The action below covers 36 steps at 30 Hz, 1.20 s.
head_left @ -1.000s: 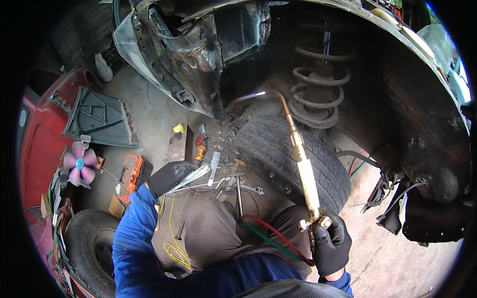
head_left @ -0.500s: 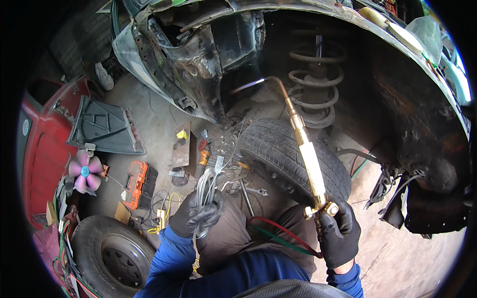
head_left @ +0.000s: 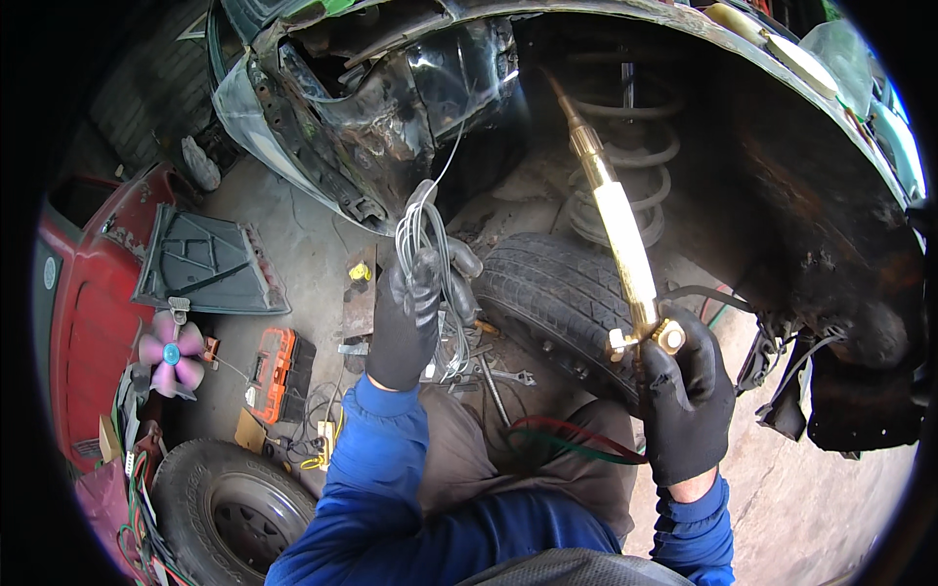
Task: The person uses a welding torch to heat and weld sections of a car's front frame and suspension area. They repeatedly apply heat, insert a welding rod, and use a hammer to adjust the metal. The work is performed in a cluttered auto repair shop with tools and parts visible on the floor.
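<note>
My left hand (head_left: 415, 317), in a black glove, is closed around a coil of thin grey wire (head_left: 414, 227). One end of the wire sticks up from the coil toward the blackened sheet metal (head_left: 467, 78) of a vehicle's wheel well. In my right hand (head_left: 692, 405), also gloved, I grip a brass gas welding torch (head_left: 623, 239) by its valve end. Its bent tip points up and away, close to that sheet metal, with a bluish glow between them. Red and green hoses (head_left: 572, 437) run across my lap toward my right hand.
A tyre (head_left: 562, 293) lies beneath the wheel well, below a suspension coil spring (head_left: 635, 156). To the left are an orange and black toolbox (head_left: 278, 376), a pink-bladed fan (head_left: 172, 354), a loose wheel (head_left: 234, 508) and a red vehicle body (head_left: 98, 322). Wrenches (head_left: 513, 377) lie on the floor.
My left hand has moved up and forward with the wire coil, its free end now reaching the sheet metal. The torch has risen, its tip moving up and away from me.
</note>
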{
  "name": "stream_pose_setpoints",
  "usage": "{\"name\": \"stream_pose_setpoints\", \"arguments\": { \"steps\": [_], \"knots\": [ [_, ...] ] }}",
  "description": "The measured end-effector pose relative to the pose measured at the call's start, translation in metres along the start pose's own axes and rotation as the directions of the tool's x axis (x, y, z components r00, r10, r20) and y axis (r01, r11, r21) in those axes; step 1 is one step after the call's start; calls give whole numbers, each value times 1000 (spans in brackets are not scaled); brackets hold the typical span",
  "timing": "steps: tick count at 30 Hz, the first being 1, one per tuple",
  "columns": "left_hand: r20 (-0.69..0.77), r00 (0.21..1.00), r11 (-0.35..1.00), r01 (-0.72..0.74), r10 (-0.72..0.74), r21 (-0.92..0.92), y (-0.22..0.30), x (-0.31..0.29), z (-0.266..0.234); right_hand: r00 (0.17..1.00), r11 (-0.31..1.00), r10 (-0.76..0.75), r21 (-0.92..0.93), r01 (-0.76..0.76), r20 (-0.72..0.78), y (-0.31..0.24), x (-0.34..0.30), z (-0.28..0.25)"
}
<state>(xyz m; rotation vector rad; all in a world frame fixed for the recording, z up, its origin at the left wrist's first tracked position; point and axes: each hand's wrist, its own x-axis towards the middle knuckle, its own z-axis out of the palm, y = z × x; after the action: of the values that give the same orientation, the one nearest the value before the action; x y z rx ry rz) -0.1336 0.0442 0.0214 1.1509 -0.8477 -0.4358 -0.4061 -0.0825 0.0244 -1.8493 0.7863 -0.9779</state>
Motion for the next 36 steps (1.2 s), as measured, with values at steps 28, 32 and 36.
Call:
{"name": "stream_pose_setpoints", "arguments": {
  "steps": [28, 32, 36],
  "knots": [
    [-67, 921, 856, -328, 383, 399, -33, 136, 21, 974, 979, -180, -124, 164, -138, -42, 89, 48],
    [-105, 958, 913, -216, 267, 346, -35, 135, 23, 977, 977, -167, -156, 146, -132, -42, 94, 45],
    [-73, 940, 852, -267, 333, 450, -38, 136, 22, 977, 974, -184, -152, 167, -109, -43, 99, 42]
  ]
}}
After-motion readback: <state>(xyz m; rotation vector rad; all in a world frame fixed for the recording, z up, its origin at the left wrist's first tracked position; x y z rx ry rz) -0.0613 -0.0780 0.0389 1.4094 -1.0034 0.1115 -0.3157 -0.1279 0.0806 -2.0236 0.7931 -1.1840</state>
